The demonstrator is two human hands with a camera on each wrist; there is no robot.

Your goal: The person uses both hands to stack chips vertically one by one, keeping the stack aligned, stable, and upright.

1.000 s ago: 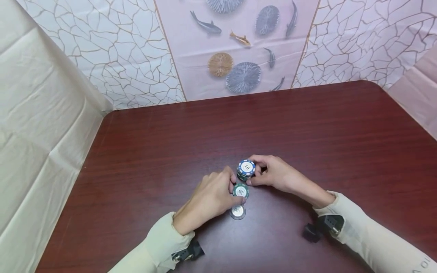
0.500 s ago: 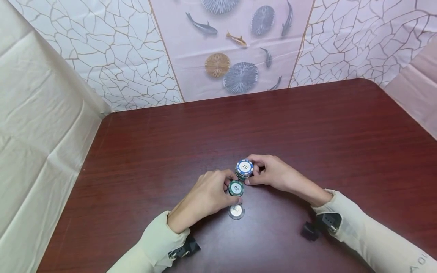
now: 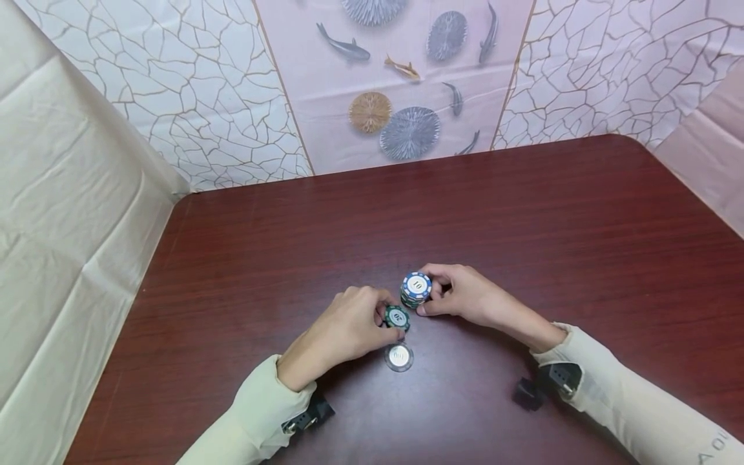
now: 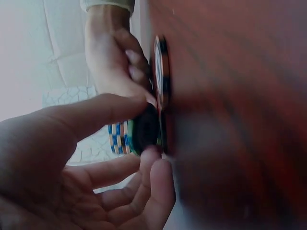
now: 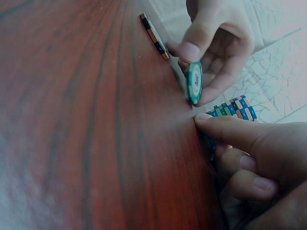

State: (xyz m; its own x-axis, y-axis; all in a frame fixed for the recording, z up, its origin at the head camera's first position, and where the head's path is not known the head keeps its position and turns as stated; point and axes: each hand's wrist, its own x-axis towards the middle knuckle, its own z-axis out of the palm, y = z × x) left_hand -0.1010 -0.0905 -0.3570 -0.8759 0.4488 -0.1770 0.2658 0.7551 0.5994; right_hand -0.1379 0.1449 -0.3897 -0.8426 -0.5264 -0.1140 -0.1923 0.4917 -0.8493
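Between the thumb and fingers of my left hand (image 3: 349,329) is a green poker chip (image 3: 398,318) marked 20, tilted in the head view. In the right wrist view the green chip (image 5: 195,82) stands on edge in that pinch, just above the table. My right hand (image 3: 473,296) grips the side of a stack of poker chips (image 3: 416,289), topped by a blue one marked 10. Green and blue edges show lower in this stack (image 5: 237,108). A grey-black chip (image 3: 399,356) marked 100 lies nearer the front, apart from both hands.
The dark red wooden table (image 3: 279,239) reaches back to a patterned cloth (image 3: 372,90). A pale cloth (image 3: 75,194) hangs along the left side. Black straps with small devices (image 3: 560,380) sit at both wrists.
My left hand has drawn the green chip left and slightly back, away from the grey-black chip, and tilted it. The right hand stays at the stack.
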